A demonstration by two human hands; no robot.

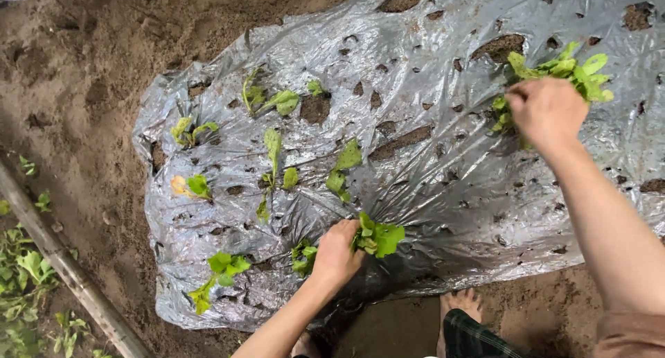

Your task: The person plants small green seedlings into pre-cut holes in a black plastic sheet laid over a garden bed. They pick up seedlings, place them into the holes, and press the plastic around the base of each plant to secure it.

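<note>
step: setting seedlings into holes of the silver plastic sheet (429, 171) | left hand (336, 254) pinches a small green seedling (377, 238) at the sheet's near edge | right hand (547, 110) is closed on a seedling bunch (564, 70) farther up (fingers partly hidden) | next, I judge: press soil firmly around the stem

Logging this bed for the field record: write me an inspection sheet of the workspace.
Surface: silver plastic mulch sheet, wrinkled, holed, soil-spattered.
Job's things: seedling at the left hand; seedling bunch under the right hand.
Clutter: other planted seedlings across the sheet.
Hands: left hand pressed at a hole; right hand closed on the bunch.
Cables: nothing seen.
Surroundings: bare soil, pole, bare foot.
</note>
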